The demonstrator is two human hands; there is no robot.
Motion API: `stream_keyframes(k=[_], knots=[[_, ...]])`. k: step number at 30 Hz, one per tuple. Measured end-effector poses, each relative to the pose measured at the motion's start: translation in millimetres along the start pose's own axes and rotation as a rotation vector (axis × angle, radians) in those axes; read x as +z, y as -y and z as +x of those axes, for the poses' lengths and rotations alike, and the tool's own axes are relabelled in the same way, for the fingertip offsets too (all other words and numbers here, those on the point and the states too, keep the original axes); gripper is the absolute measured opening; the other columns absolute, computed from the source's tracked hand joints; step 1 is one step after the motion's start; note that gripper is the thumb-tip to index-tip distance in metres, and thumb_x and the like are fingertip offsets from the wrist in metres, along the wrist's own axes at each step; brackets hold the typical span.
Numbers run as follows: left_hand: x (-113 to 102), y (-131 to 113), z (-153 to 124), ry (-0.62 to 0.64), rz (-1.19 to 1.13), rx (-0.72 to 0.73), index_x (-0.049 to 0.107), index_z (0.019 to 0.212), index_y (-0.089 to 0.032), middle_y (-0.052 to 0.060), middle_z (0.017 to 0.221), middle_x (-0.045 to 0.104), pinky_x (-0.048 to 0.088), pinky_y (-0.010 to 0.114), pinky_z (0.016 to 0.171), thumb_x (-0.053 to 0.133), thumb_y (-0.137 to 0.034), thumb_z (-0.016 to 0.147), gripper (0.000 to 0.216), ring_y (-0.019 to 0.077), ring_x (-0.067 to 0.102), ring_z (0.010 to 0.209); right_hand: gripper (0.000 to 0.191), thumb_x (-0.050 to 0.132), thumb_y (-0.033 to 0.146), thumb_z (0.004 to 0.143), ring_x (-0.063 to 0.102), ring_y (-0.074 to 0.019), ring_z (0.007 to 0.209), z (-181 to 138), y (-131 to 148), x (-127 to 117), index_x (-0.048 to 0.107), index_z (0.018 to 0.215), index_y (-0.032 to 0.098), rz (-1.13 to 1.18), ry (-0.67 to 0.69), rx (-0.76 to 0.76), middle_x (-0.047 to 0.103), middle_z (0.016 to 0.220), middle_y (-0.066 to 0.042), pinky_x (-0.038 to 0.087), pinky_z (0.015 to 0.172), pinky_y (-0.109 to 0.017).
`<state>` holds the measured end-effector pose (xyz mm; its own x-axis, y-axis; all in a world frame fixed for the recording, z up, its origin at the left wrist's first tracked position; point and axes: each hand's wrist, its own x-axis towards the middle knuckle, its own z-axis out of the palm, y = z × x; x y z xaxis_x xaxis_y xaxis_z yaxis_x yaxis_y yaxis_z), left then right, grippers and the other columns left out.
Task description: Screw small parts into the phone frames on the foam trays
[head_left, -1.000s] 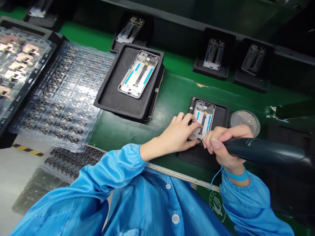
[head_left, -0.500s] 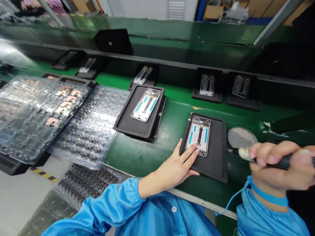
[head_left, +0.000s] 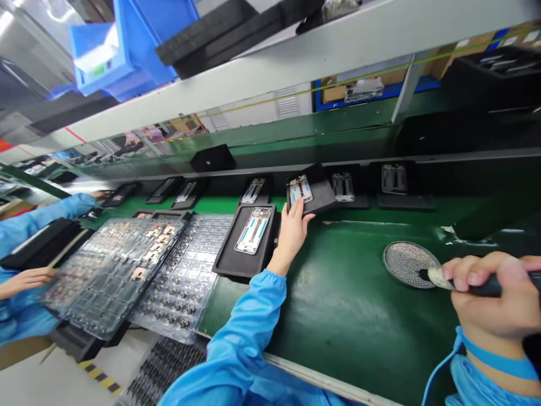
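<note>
My left hand [head_left: 293, 230] reaches out to the far side of the bench, its fingers closed on the near left edge of a black tray [head_left: 322, 196]. A phone mid-frame [head_left: 301, 190] with blue strips lies on that tray, which sits tilted over the bright green strip. In my right hand [head_left: 492, 293] is a screwdriver [head_left: 486, 286] with a dark handle and a pale collar, held level. The screwdriver's front end is over a round dish [head_left: 409, 248] of small screws; the tip itself is hard to make out.
Left of my arm stand stacked black trays [head_left: 228, 260], a phone frame [head_left: 254, 231] on top. Beyond are clear plastic component trays [head_left: 177, 299]. More trayed phone frames [head_left: 394, 179] line the back strip. A co-worker's hand [head_left: 29, 282] is at far left. A shelf [head_left: 270, 73] crosses above.
My left hand has carried the black tray with its phone frame from the bench front to the back strip. The screwdriver's front end now overlaps the screw dish. The view has tilted up.
</note>
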<state>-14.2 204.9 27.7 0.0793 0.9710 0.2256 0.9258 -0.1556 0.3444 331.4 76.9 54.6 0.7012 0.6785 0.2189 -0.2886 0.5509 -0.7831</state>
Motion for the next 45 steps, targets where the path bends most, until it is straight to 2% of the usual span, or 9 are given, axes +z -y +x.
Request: stream_keyframes(k=[5, 11, 16, 20, 25, 34, 37, 41, 45], knots=[[14, -14, 41, -0.014, 0.081, -0.204, 0.068, 0.189, -0.011, 0.037, 0.201, 0.056, 0.041, 0.088, 0.156, 0.074, -0.006, 0.108, 0.082, 0.0588, 0.048, 0.194, 0.038, 0.098, 0.038, 0.079, 0.046, -0.0190, 0.046, -6, 3, 20, 0.064, 0.096, 0.035, -0.054, 0.027, -0.100, 0.057, 0.060, 0.009, 0.054, 0.044, -0.038], [42, -66, 60, 0.133, 0.059, 0.007, 0.073, 0.185, -0.032, 0.016, 0.197, 0.064, 0.052, 0.063, 0.153, 0.067, -0.023, 0.126, 0.060, 0.0389, 0.051, 0.188, 0.049, 0.109, 0.044, 0.084, 0.054, -0.0154, 0.047, -4, -6, 16, 0.064, 0.099, 0.030, 0.003, 0.093, -0.092, 0.062, 0.064, 0.011, 0.058, 0.047, -0.032], [53, -102, 84, 0.268, 0.063, 0.079, 0.085, 0.153, -0.023, 0.019, 0.161, 0.081, 0.064, 0.056, 0.132, 0.071, -0.007, 0.121, 0.039, 0.0374, 0.070, 0.158, 0.048, 0.108, 0.046, 0.089, 0.056, -0.0156, 0.046, 0, -15, 16, 0.065, 0.100, 0.028, -0.011, 0.102, -0.108, 0.062, 0.063, 0.011, 0.059, 0.048, -0.031], [37, -110, 86, 0.262, 0.050, 0.124, 0.082, 0.150, -0.020, 0.022, 0.159, 0.079, 0.060, 0.057, 0.131, 0.066, -0.002, 0.123, 0.036, 0.0388, 0.069, 0.157, 0.050, 0.110, 0.048, 0.088, 0.056, -0.0158, 0.044, 6, -16, 16, 0.065, 0.098, 0.027, -0.013, 0.077, -0.122, 0.062, 0.062, 0.010, 0.058, 0.047, -0.031], [9, -102, 25, 0.263, -0.005, 0.202, 0.082, 0.150, -0.023, 0.020, 0.159, 0.078, 0.055, 0.057, 0.130, 0.062, -0.005, 0.126, 0.036, 0.0396, 0.069, 0.155, 0.050, 0.109, 0.047, 0.087, 0.057, -0.0166, 0.044, 9, -13, 14, 0.065, 0.098, 0.028, -0.025, 0.057, -0.130, 0.063, 0.062, 0.011, 0.057, 0.049, -0.030], [-22, -23, -201, 0.286, -0.181, 0.427, 0.082, 0.139, -0.028, 0.008, 0.126, 0.085, 0.056, 0.049, 0.109, 0.060, -0.002, 0.119, 0.040, 0.0313, 0.075, 0.117, 0.038, 0.097, 0.037, 0.089, 0.053, -0.0161, 0.045, 3, -7, 13, 0.062, 0.100, 0.031, -0.112, 0.076, -0.114, 0.061, 0.061, 0.012, 0.056, 0.051, -0.029], [-39, -10, -258, 0.294, -0.233, 0.436, 0.081, 0.135, -0.028, 0.007, 0.122, 0.085, 0.055, 0.048, 0.106, 0.066, -0.003, 0.115, 0.035, 0.0289, 0.074, 0.109, 0.037, 0.096, 0.037, 0.087, 0.051, -0.0162, 0.045, 0, -5, 13, 0.061, 0.100, 0.031, -0.128, 0.074, -0.107, 0.060, 0.061, 0.012, 0.056, 0.050, -0.030], [-60, -14, -263, 0.428, -0.305, 0.437, 0.082, 0.145, -0.030, 0.006, 0.131, 0.087, 0.060, 0.050, 0.113, 0.083, -0.022, 0.120, 0.027, 0.0304, 0.078, 0.119, 0.039, 0.097, 0.038, 0.083, 0.050, -0.0177, 0.045, -4, -1, 15, 0.063, 0.099, 0.033, -0.145, 0.059, -0.086, 0.060, 0.061, 0.010, 0.055, 0.048, -0.034], [-40, -27, -185, 0.350, -0.286, 0.351, 0.084, 0.159, -0.028, 0.015, 0.155, 0.085, 0.064, 0.053, 0.123, 0.073, -0.026, 0.128, 0.033, 0.0357, 0.077, 0.146, 0.035, 0.095, 0.034, 0.079, 0.048, -0.0198, 0.045, -3, 0, 16, 0.064, 0.097, 0.034, -0.165, 0.047, -0.078, 0.059, 0.059, 0.009, 0.052, 0.045, -0.036]])
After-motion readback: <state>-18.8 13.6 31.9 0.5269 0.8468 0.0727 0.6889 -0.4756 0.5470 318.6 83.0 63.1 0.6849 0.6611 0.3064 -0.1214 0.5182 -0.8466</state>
